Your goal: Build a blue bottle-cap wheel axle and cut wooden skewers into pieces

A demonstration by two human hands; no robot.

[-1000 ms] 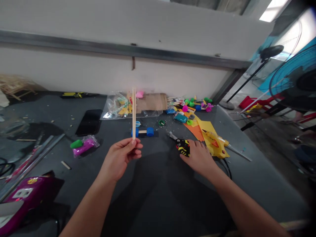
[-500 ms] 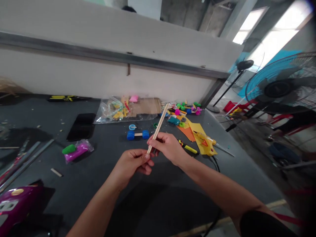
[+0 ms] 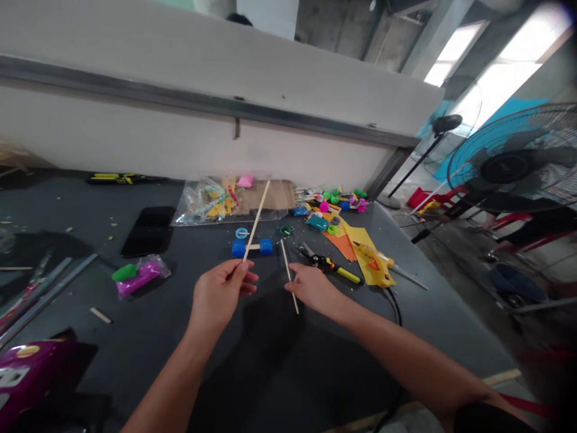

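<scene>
Pinching the left stick (image 3: 259,211) between thumb and fingers, the left hand (image 3: 220,291) holds it slanting up and to the right above the table (image 3: 135,355); its lower end disappears into the grip. The right hand (image 3: 315,290) pinches the right stick (image 3: 285,255) near its middle, with the thumb over part of it. Both ends of that stick show, but whether either touches the table is hard to tell, and the rest of the right fingers are out of sight.

Just beyond the left hand lies a bar (image 3: 256,247) with blue ends; the left stick crosses in front of it and hides a little. Near the right hand are pliers (image 3: 312,255), their dark parts hard to make out against the table. A glue gun (image 3: 375,255) lies on yellow paper (image 3: 370,278), its cord (image 3: 396,304) passing out of sight behind the right forearm.

Farther back, scraps inside a clear bag (image 3: 198,210) are blurred by the plastic, and the small pieces (image 3: 338,201) beside it run together. The left edge cuts off a purple device (image 3: 33,376); the right edge, a fan (image 3: 505,165).
</scene>
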